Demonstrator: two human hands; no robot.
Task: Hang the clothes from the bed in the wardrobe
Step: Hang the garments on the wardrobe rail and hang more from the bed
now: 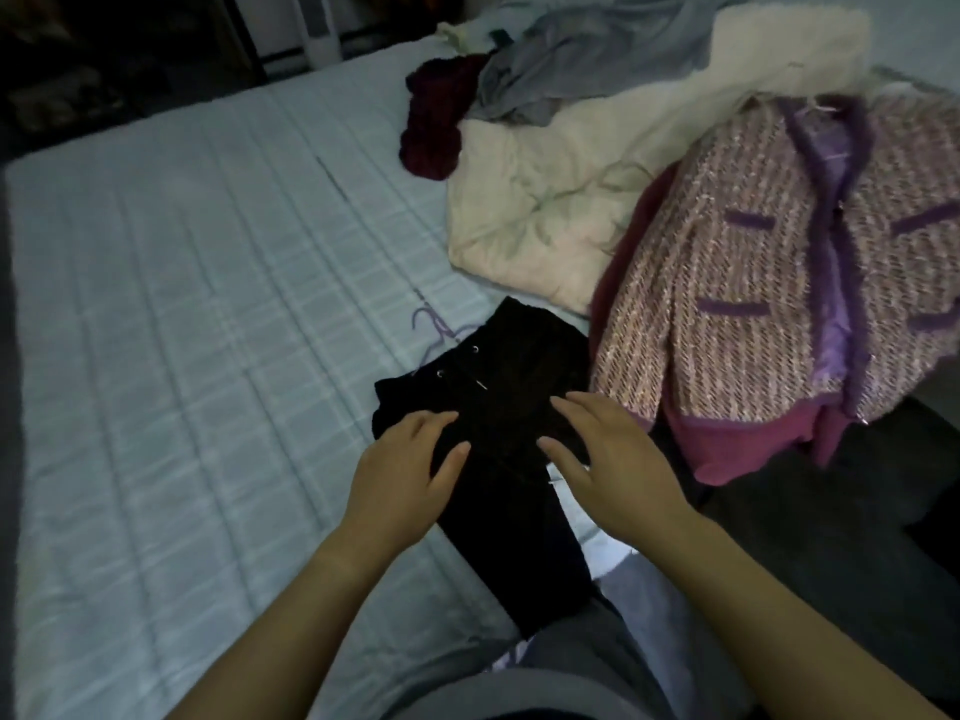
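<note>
both hands rest flat on a black garment that lies stretched out on the bed, near its lower right part. the left hand lies on the garment's left edge, fingers loosely spread and slightly curled, thumb out to the right, pinching nothing. the right hand lies on the garment's right side, fingers extended and spread, palm down, also gripping nothing. the black garment has two small metal eyelets near its upper left part, and its lower end runs toward the person's body. a thin purple hanger pokes out from under the garment's upper left edge, lying on the pale quilted mattress cover.

just to the right of the black garment is a pink and white tweed jacket with purple trim, lying open on top of a dark pink piece of clothing. behind them a cream padded coat is spread out, with a fluffy white part at its far end. a grey garment is crumpled on top of the coat toward the back, and a dark red knitted item sits at the coat's left edge, touching it. the left half of the bed is bare mattress cover. the room beyond the bed is too dark to make out.
</note>
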